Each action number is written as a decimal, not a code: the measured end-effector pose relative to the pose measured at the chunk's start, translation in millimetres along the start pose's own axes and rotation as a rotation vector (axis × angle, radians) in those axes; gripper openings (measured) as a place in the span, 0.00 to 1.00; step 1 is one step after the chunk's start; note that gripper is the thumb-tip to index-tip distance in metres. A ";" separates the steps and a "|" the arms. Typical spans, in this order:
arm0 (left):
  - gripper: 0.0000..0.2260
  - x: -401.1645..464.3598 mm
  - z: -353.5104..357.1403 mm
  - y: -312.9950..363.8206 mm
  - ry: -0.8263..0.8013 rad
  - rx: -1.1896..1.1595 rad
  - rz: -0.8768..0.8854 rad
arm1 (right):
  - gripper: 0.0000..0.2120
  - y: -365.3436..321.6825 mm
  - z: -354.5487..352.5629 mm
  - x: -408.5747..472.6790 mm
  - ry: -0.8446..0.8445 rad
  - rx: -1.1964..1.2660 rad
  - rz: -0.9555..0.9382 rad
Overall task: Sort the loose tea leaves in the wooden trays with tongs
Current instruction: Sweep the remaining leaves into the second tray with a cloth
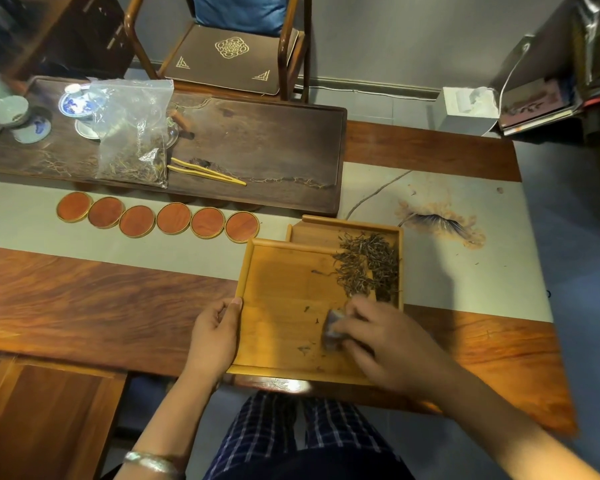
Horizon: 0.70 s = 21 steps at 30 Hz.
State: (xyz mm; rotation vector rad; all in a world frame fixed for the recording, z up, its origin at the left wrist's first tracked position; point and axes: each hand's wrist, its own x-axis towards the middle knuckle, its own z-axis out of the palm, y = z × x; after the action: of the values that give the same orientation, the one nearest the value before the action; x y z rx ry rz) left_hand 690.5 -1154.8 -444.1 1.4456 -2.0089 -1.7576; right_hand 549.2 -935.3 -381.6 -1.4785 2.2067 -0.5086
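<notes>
Two light wooden trays overlap at the table's front. The near tray [278, 299] lies partly over the far tray [312, 233]. A pile of dark loose tea leaves [368, 268] lies at their right side, and a few stray leaves [305, 348] dot the near tray. My left hand [215, 334] grips the near tray's left rim. My right hand [378, 337], blurred, holds a small grey-white wad [333, 327] against the tray floor. Yellow bamboo tongs [205, 172] lie untouched on the dark tea board [257, 140].
A clear plastic bag of tea leaves [132, 133] stands on the dark board beside blue-and-white cups [75, 105]. Several round red coasters [156, 218] line the pale table runner [430, 271]. A chair [229, 53] stands behind the table. A white tissue box [465, 109] sits at the back right.
</notes>
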 end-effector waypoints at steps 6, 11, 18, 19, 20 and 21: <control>0.11 -0.3 3.1 2.9 0.002 -0.040 0.012 | 0.09 -36.2 30.7 9.0 -0.004 0.036 -0.087; 0.12 0.8 3.1 3.4 -0.018 -0.045 0.033 | 0.09 -25.8 40.5 3.4 -0.022 -0.010 -0.082; 0.11 -0.2 -1.5 0.4 -0.021 -0.062 0.010 | 0.10 12.9 31.2 9.1 0.058 -0.062 0.113; 0.11 -0.1 -1.9 0.4 -0.020 -0.063 0.010 | 0.11 17.9 29.5 12.8 0.069 -0.072 0.148; 0.11 0.2 -2.2 0.2 -0.016 -0.061 0.009 | 0.12 21.6 27.7 16.3 0.077 -0.086 0.176; 0.11 0.7 -2.6 0.0 -0.011 -0.057 0.007 | 0.12 23.7 25.9 19.4 0.083 -0.095 0.193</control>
State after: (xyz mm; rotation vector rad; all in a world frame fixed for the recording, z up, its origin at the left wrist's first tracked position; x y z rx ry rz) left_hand 691.6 -1157.2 -443.6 1.4131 -1.9499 -1.8088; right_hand 538.4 -946.3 -418.6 -1.2931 2.4375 -0.4134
